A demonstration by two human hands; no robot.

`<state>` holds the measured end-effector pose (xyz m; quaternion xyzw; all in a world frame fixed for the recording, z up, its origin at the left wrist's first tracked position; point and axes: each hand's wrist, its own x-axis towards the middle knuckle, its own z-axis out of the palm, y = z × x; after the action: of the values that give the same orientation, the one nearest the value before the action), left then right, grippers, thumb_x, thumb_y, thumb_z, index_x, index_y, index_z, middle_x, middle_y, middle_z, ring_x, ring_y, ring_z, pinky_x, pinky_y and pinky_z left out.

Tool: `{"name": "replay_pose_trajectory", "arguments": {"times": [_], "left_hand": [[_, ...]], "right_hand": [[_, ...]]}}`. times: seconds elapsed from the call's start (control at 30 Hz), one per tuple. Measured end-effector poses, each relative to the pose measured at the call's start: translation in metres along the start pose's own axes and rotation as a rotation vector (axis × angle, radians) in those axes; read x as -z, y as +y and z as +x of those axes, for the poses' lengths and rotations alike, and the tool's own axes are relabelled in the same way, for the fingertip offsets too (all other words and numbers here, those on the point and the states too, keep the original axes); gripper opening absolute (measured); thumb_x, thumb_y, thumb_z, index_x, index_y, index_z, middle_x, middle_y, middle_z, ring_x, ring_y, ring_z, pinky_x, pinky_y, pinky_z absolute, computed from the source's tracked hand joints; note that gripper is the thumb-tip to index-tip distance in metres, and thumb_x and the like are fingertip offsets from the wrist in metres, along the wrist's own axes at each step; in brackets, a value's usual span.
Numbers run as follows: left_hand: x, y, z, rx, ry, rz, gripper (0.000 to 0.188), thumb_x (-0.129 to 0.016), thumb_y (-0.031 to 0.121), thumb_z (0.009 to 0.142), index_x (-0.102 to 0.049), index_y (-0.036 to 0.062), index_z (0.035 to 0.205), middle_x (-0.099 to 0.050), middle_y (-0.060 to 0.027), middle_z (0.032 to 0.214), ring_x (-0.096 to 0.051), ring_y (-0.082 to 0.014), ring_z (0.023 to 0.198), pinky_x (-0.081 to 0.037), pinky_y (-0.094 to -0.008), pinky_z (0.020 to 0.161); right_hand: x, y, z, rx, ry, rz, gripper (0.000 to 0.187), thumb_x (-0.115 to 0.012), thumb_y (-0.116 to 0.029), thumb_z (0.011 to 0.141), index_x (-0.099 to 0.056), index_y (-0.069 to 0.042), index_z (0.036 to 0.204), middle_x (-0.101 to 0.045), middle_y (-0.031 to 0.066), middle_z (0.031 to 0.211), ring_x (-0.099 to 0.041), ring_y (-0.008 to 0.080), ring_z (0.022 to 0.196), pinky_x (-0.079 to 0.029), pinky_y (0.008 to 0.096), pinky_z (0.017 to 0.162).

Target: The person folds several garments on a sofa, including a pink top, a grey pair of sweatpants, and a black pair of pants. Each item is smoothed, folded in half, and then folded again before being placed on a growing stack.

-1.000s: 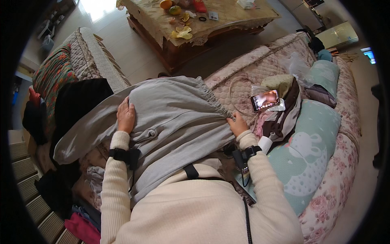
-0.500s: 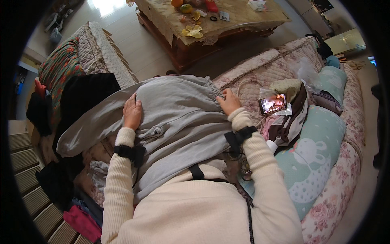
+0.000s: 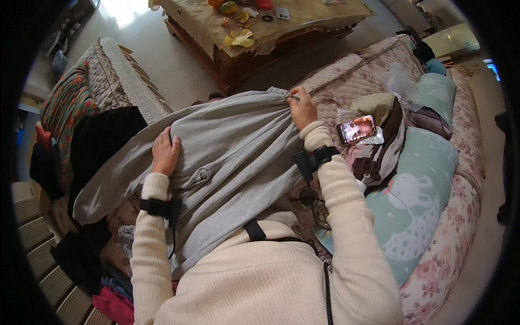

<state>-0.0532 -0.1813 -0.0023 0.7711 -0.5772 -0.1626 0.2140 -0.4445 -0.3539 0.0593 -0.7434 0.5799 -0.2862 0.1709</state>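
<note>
A pair of grey sweatpants (image 3: pixel 233 135) lies spread across my lap, the legs reaching left and down toward me. The gathered elastic waistband (image 3: pixel 277 93) is at its far right corner. My right hand (image 3: pixel 304 111) pinches that waistband and draws the cloth into folds running toward it. On the left part of the fabric my left hand (image 3: pixel 165 153) rests flat, fingers stretched out. Both wrists carry black straps over cream knitted sleeves.
To the right, a lit phone (image 3: pixel 356 130) leans on bundled clothes beside a mint-green pillow (image 3: pixel 417 200) on the floral sofa (image 3: pixel 433 271). Black cloth (image 3: pixel 105 135) lies at left. Ahead stands a low table (image 3: pixel 206 40) with fruit and peel. Pink cloth (image 3: pixel 114 305) sits at lower left.
My right hand has closed on the waistband and pulled it up and away, stretching the cloth into folds. My left hand has shifted slightly left, and the view has shifted a little.
</note>
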Motion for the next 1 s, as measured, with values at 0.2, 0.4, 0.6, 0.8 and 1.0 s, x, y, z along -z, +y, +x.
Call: {"name": "replay_pose_trajectory", "arguments": {"times": [0.2,0.4,0.6,0.8,1.0], "left_hand": [[0.03,0.046,0.004,-0.155,0.125,0.032,0.046,-0.061,0.016,0.084,-0.052,0.0054,0.128,-0.049,-0.018,0.133,-0.046,-0.0364,0.122,-0.036,-0.0449,0.103],[0.054,0.098,-0.066,-0.268,0.18,0.017,0.008,-0.061,0.004,0.078,-0.058,0.0037,0.086,-0.056,-0.0135,0.094,-0.055,-0.0338,0.087,-0.045,-0.0424,0.078],[0.061,0.101,-0.084,-0.163,-0.017,-0.061,0.011,-0.061,0.014,0.085,-0.056,0.0041,0.085,-0.053,-0.0138,0.086,-0.053,-0.0342,0.085,-0.045,-0.0427,0.074],[0.044,0.123,-0.084,-0.164,-0.199,-0.178,0.02,-0.061,0.02,0.086,-0.054,0.0021,0.093,-0.054,-0.0162,0.095,-0.053,-0.0365,0.09,-0.045,-0.0452,0.077],[0.031,0.115,-0.083,-0.217,-0.137,-0.116,0.023,-0.062,0.018,0.084,-0.051,0.0018,0.095,-0.054,-0.0169,0.095,-0.053,-0.0358,0.091,-0.045,-0.0446,0.08]], "right_hand": [[-0.014,0.034,0.004,-0.134,0.137,-0.074,0.024,-0.066,-0.016,0.086,-0.054,-0.008,0.104,-0.063,0.0179,0.102,-0.06,0.0393,0.096,-0.047,0.0443,0.083],[-0.024,0.049,-0.012,-0.228,-0.001,-0.077,0.038,-0.061,-0.033,0.09,-0.049,-0.006,0.114,-0.06,0.0243,0.112,-0.058,0.0434,0.101,-0.045,0.0478,0.085],[-0.006,0.047,-0.015,-0.399,-0.187,-0.275,0.067,-0.06,-0.056,0.085,-0.056,0.003,0.116,-0.061,0.0284,0.112,-0.058,0.0445,0.105,-0.046,0.0457,0.09],[0.035,0.057,-0.006,-0.335,-0.288,-0.197,0.062,-0.065,-0.056,0.078,-0.067,0.003,0.099,-0.065,0.0284,0.101,-0.063,0.0402,0.099,-0.047,0.0449,0.087],[0.018,0.058,-0.031,-0.272,-0.274,-0.258,0.067,-0.06,-0.061,0.083,-0.062,0.001,0.108,-0.064,0.0275,0.103,-0.061,0.0438,0.1,-0.047,0.0481,0.086]]}}
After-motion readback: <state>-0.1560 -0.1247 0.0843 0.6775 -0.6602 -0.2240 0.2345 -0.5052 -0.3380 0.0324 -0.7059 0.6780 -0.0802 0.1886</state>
